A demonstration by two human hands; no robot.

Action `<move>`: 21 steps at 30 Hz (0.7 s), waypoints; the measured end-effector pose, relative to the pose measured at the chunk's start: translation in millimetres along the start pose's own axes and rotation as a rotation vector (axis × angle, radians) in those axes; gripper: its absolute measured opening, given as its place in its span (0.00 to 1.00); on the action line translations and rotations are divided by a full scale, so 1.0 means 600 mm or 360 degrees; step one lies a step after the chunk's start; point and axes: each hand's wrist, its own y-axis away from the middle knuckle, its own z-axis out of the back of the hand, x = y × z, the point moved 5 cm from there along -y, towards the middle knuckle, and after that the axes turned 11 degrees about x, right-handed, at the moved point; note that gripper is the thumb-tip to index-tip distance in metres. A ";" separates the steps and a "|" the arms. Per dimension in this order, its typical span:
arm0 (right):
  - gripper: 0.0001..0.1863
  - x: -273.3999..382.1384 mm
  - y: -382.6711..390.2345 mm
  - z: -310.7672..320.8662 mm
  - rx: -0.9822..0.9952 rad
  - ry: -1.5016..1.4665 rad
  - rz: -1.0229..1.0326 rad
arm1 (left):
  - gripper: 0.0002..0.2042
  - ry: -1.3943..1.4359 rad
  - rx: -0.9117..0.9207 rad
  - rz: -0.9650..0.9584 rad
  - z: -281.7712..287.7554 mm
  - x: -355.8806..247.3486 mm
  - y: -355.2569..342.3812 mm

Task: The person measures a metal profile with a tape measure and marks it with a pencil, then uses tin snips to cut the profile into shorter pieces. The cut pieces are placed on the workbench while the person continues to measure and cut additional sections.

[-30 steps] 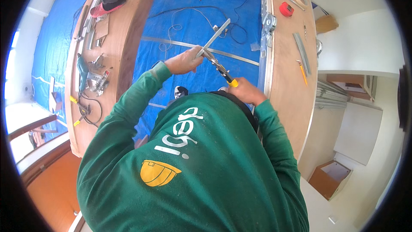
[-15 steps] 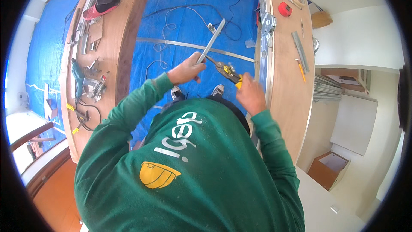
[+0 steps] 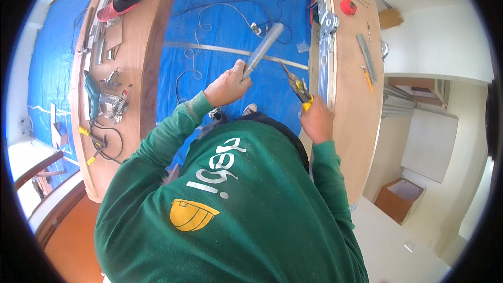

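My left hand (image 3: 229,85) is closed around the lower end of a metal channel strip (image 3: 263,49), which slants up and away to the right over the blue floor sheet. In my right hand (image 3: 317,120) is a pair of tin snips (image 3: 298,88) with yellow-and-black handles. Their blades point up and to the left, apart from the strip. My fingers cover the lower part of the snips' handles.
On the left wooden bench lie a green power drill (image 3: 93,94), metal brackets (image 3: 116,106) and yellow-handled clamps (image 3: 93,141). A co-worker's red shoe (image 3: 111,12) rests there too. Along the right bench are a red tape measure (image 3: 348,6), a metal strip (image 3: 367,56) and an orange-handled tool (image 3: 368,79). A cable (image 3: 198,36) crosses the floor sheet.
The snips have come away from the metal strip, moving right with my right hand. The strip has turned to show a broader face. The co-worker's leg has shifted.
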 end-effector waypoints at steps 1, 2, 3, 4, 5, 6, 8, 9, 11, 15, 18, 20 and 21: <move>0.23 -0.015 0.000 0.010 0.0148 -0.0179 0.0004 | 0.16 0.0180 0.0009 0.0003 0.001 -0.010 -0.002; 0.25 -0.023 0.005 0.026 0.0233 -0.0300 0.0001 | 0.16 0.0363 0.0015 0.0008 0.001 -0.023 -0.001; 0.27 -0.029 0.012 0.043 0.0320 -0.0418 -0.0001 | 0.16 0.0374 -0.0001 -0.0024 0.002 -0.039 -0.001; 0.29 -0.037 0.022 0.053 0.0410 -0.0538 0.0000 | 0.17 0.0382 -0.0017 -0.0054 0.002 -0.056 0.003; 0.31 -0.051 0.030 0.063 0.0341 -0.0617 -0.0005 | 0.17 0.0381 -0.0031 -0.0080 0.003 -0.070 0.006; 0.33 -0.068 0.039 0.071 0.0273 -0.0697 -0.0010 | 0.19 0.0430 -0.0012 -0.0109 0.001 -0.083 0.009; 0.37 -0.104 0.059 0.089 0.0088 -0.0722 -0.0079 | 0.22 0.0544 0.0036 -0.0179 -0.015 -0.105 0.009; 0.38 -0.124 0.070 0.097 -0.0025 -0.0673 -0.0143 | 0.24 0.0598 0.0087 -0.0180 -0.024 -0.117 0.012; 0.42 -0.180 0.088 0.100 -0.0226 -0.0486 -0.0244 | 0.27 0.0702 0.0182 -0.0186 -0.039 -0.144 0.015; 0.53 -0.298 0.097 0.068 -0.0335 -0.0155 -0.0419 | 0.29 0.0636 0.0248 -0.0186 -0.078 -0.156 0.005; 0.63 -0.355 0.109 0.021 -0.0300 -0.0205 -0.0433 | 0.28 0.0127 0.0229 -0.0142 -0.095 -0.209 0.015; 0.63 -0.348 0.114 0.046 -0.0125 -0.0294 -0.0398 | 0.27 -0.0010 0.0302 -0.0109 -0.095 -0.233 0.014; 0.62 -0.337 0.115 0.065 -0.0252 -0.0247 -0.0303 | 0.25 -0.0102 0.0334 -0.0086 -0.092 -0.236 0.009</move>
